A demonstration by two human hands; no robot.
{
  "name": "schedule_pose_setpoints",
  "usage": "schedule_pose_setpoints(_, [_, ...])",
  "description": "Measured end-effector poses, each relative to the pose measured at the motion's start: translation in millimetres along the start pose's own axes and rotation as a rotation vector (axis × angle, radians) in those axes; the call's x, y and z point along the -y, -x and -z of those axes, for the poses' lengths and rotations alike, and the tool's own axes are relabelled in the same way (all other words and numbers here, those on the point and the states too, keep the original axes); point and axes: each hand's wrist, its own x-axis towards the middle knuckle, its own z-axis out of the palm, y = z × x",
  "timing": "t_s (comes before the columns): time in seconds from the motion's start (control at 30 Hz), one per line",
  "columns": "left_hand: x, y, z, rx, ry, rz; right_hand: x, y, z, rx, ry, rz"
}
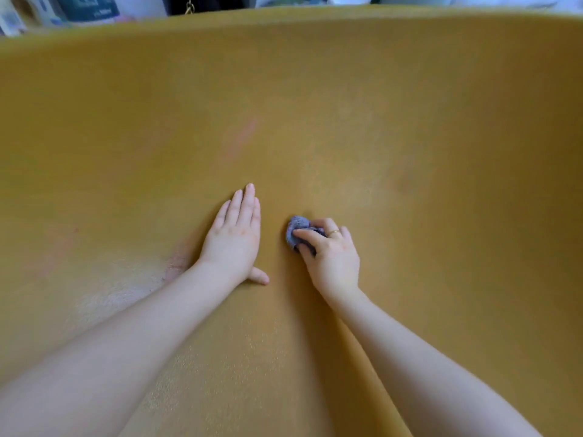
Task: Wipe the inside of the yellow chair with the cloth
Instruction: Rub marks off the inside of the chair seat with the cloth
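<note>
The yellow chair [410,121] fills almost the whole view; I look into its curved, grainy inner shell. My right hand [331,257] is shut on a small bunched grey-blue cloth [296,228] and presses it against the shell near the middle. A gold ring sits on one finger of that hand. My left hand [235,238] lies flat on the shell just left of the cloth, fingers straight and together, thumb out, holding nothing. Both bare forearms reach in from the bottom of the view.
Pale, whitish scuffed patches [126,288] mark the shell left of my left wrist, and a faint pinkish streak [243,137] sits higher up. Beyond the chair's top rim [284,17] lie blurred household items and a dark bag with a chain.
</note>
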Motion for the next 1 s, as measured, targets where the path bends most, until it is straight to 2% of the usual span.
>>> schedule_pose_setpoints(0.07, [-5.1, -8.8, 8.6, -0.065, -0.045, -0.04, -10.5, -25.2, 6.8, -0.044, 0.066, 0.104])
schedule_pose_setpoints(0.13, [-10.3, -19.0, 15.9, -0.132, -0.118, -0.081, -25.4, -58.1, 16.3, -0.149, 0.134, 0.103])
schedule_pose_setpoints(0.23, [-13.4, -33.0, 19.0, -0.126, -0.155, -0.069, -47.5, -102.0, 35.4, -0.315, 0.143, -0.077])
schedule_pose_setpoints(0.33, [-10.7, -36.9, 13.4, -0.109, -0.144, -0.078, -54.8, -110.2, 33.8, -0.335, 0.076, -0.283])
schedule_pose_setpoints(0.4, [-9.2, -38.4, 10.9, -0.118, -0.113, -0.082, -47.3, -93.2, 21.4, -0.337, 0.033, -0.306])
schedule_pose_setpoints(0.57, [-11.7, -38.1, 12.0, -0.115, -0.067, -0.073, -24.6, -23.8, -5.0, -0.199, 0.052, -0.067])
schedule_pose_setpoints(0.67, [-13.3, -36.9, 12.5, -0.107, -0.062, -0.067, -34.1, -30.2, 4.4, -0.116, 0.085, 0.137])
schedule_pose_setpoints(0.73, [-13.3, -35.9, 13.6, -0.099, -0.062, -0.067, -45.7, -54.5, 17.6, -0.099, 0.099, 0.181])
schedule_pose_setpoints(0.93, [-13.9, -35.9, 14.2, -0.087, -0.073, -0.061, -80.7, -125.1, 59.4, -0.33, 0.068, -0.247])
schedule_pose_setpoints(1.0, [-13.6, -36.1, 14.2, -0.087, -0.063, -0.064, -73.6, -119.6, 51.7, -0.374, 0.09, -0.278])
